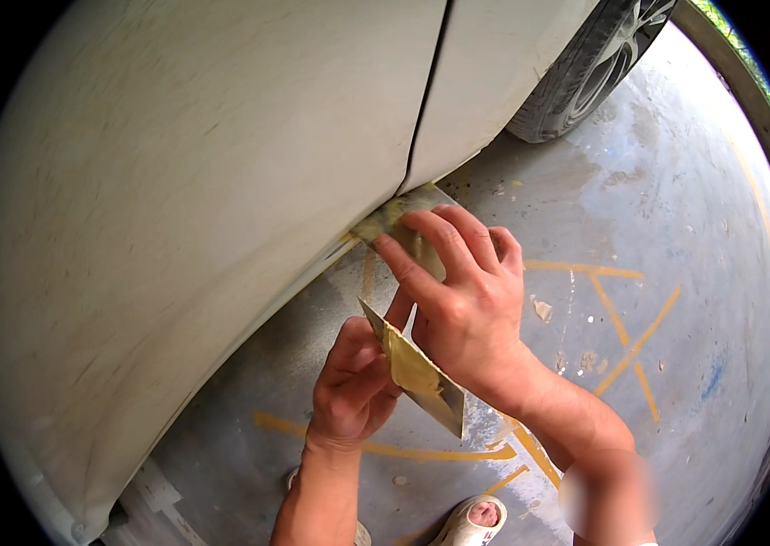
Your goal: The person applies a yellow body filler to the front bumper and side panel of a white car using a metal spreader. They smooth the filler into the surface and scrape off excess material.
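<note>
My left hand (348, 391) is closed on the edge of a flat metal plate that carries a smear of yellowish body filler (414, 369). The bare metal of this filler plate (444, 417) shows at its lower corner, and it is held tilted. Above it, my right hand (476, 300) grips a flat, filler-stained spreader (380, 226), its fingers laid over the face. The spreader's far edge meets the lower edge of the pale car body (248, 182), right by the door gap. My right thumb is partly hidden behind the filler plate.
A car wheel (576, 82) stands at the upper right. Yellow painted lines (639, 337) mark the grey, stained floor (676, 218). My foot in a light shoe (471, 520) is at the bottom edge. A dark rail (767, 118) curves along the far right.
</note>
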Available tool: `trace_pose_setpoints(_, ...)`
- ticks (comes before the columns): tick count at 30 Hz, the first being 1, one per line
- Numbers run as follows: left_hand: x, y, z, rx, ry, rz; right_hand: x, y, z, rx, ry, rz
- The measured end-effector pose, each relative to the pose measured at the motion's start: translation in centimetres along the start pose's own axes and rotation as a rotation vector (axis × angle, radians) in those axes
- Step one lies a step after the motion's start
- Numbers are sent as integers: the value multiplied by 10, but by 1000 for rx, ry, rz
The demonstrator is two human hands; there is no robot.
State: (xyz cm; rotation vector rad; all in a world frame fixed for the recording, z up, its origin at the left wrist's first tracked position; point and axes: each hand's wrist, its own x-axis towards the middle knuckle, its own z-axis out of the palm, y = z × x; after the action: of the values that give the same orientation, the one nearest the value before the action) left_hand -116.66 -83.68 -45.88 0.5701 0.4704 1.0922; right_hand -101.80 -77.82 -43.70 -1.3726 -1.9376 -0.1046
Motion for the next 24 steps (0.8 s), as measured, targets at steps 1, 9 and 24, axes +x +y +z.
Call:
trace_pose_setpoints(1,0,1,0,-11,2,1,1,-2,-1,-11,1,5)
trace_pose_setpoints(9,-1,4,2,-101,-4,9,10,-10,-10,-37,-96,44)
trace_pose_setpoints(24,-8,7,-1,-99,-33,20,2,-12,0,28,-43,-4)
